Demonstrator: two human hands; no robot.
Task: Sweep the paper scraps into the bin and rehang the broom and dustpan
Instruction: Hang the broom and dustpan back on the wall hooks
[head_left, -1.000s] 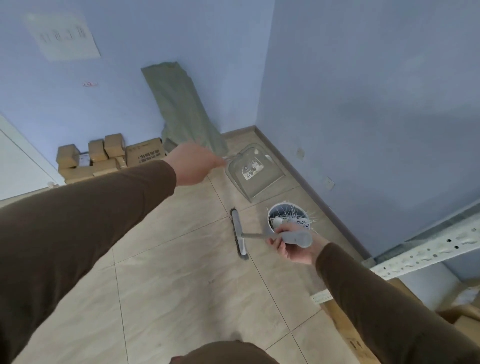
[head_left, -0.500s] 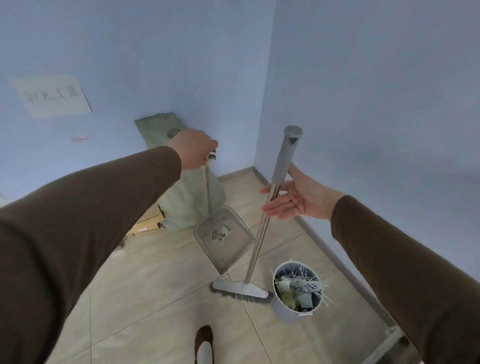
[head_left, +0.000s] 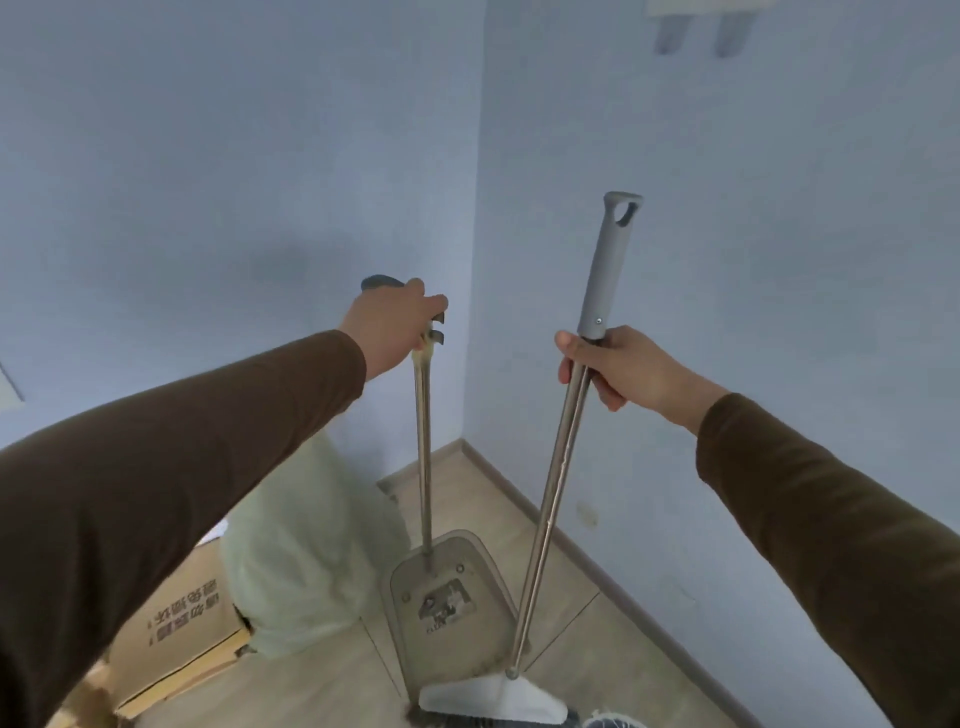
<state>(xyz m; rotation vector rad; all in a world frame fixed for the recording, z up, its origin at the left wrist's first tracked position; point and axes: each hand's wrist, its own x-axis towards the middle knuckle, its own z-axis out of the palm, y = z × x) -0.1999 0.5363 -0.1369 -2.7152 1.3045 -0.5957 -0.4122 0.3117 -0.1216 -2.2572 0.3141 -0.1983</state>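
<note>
My left hand (head_left: 390, 327) grips the dark handle at the top of the dustpan's metal pole, and the grey dustpan (head_left: 441, 597) hangs upright below it near the room corner. My right hand (head_left: 618, 366) is closed around the broom (head_left: 558, 467) just under its grey grip, which has a hanging hole at its tip. The broom's white head (head_left: 493, 699) rests near the floor at the bottom edge. Only the rim of the bin (head_left: 613, 722) shows at the bottom. Two grey wall hooks (head_left: 701, 28) sit high on the right wall.
A pale green sack (head_left: 306, 551) leans in the corner behind the dustpan. A cardboard box (head_left: 176, 629) with printed characters lies on the tiled floor at lower left. Blue walls meet in a corner straight ahead.
My right hand has closed around the broom pole, which was loosely held by open fingers before. Both tools are raised upright and the view has tilted up toward the wall hooks.
</note>
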